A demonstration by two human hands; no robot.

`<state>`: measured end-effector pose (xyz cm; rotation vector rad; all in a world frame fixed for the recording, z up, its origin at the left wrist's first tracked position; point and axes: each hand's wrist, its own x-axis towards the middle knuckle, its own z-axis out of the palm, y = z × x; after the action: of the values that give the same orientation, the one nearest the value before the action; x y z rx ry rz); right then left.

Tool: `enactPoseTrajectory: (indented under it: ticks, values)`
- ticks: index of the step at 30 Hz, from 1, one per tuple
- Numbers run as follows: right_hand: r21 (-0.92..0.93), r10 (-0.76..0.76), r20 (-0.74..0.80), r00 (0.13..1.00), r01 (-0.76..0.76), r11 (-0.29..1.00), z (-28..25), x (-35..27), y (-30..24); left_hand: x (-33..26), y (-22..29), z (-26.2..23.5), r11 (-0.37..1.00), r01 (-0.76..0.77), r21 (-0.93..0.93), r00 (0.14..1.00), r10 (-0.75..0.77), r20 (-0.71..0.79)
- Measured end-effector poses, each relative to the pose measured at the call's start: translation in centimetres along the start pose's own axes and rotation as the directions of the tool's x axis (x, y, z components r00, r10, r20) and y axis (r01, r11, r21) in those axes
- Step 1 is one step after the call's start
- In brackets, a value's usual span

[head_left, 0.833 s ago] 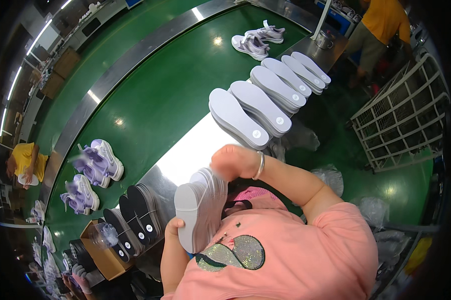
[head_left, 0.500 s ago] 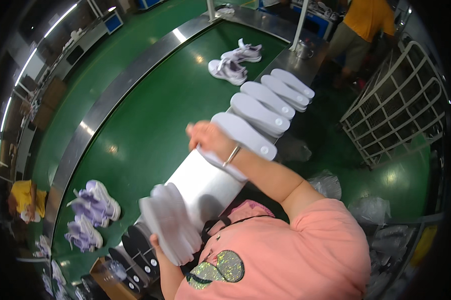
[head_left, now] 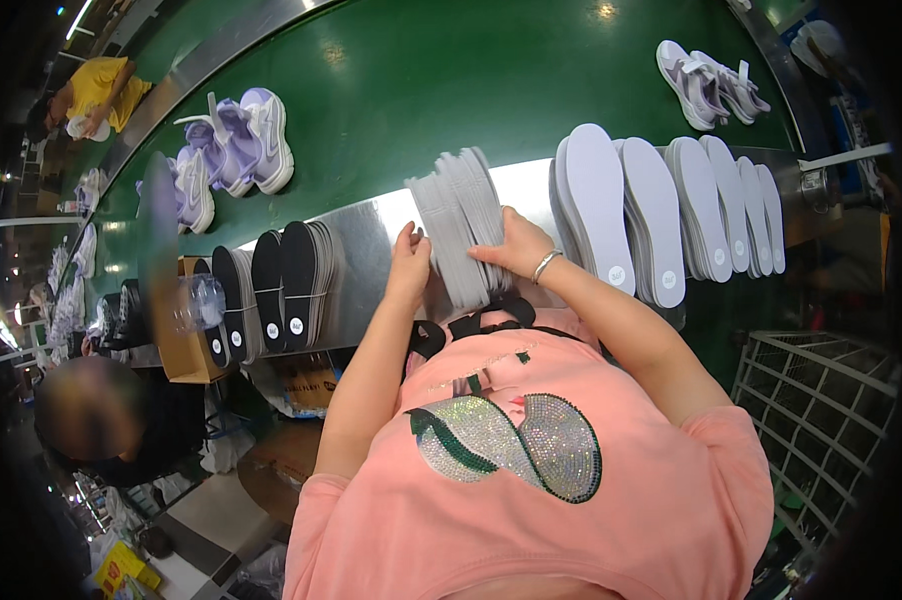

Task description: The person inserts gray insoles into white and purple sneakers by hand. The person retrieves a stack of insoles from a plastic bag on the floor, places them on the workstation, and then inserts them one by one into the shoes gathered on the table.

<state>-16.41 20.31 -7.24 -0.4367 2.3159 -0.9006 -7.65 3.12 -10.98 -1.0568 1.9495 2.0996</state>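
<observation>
A thick stack of grey-white insoles (head_left: 461,225) stands on edge between my hands, above the metal ledge (head_left: 366,240). My right hand (head_left: 516,245), with a bangle at the wrist, grips its right side, thumb laid across the edges. On the other side my left hand (head_left: 409,268) has its fingers curled in against the stack's left edge; part of the fingers is hidden. Just right of my right hand, white insoles (head_left: 596,195) stand in several piles along the ledge. Bundles of black-topped insoles (head_left: 296,280), some tied with a band, are to the left.
Beyond the ledge runs a green belt (head_left: 411,80) carrying lilac sneakers (head_left: 261,145) at left and a pale pair (head_left: 696,85) at far right. A cardboard box (head_left: 196,360) sits left, near a person (head_left: 101,410). A wire cart (head_left: 816,420) stands at right.
My view has turned right. My right hand has come from beside the white piles onto the stack that my left hand was holding, and the stack is now more upright in front of me.
</observation>
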Motion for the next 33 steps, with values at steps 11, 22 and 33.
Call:
enactPoseTrajectory:
  ticks: [11,22,33]
  values:
    - [0.264,-0.067,-0.035,0.997,0.074,0.962,0.2,0.8,2.4,-0.1,2.2,3.1,0.737,-0.298,0.607,0.908,0.415,-0.059]
    - [-0.050,0.016,-0.051,0.999,-0.019,0.999,-0.8,0.0,0.0,0.9,1.9,2.2,0.818,-0.253,0.517,0.940,0.335,-0.069]
    - [-0.233,0.068,0.008,0.998,-0.065,0.970,0.3,-0.1,-1.3,2.3,0.6,1.8,0.885,-0.260,0.387,0.957,0.290,-0.022]
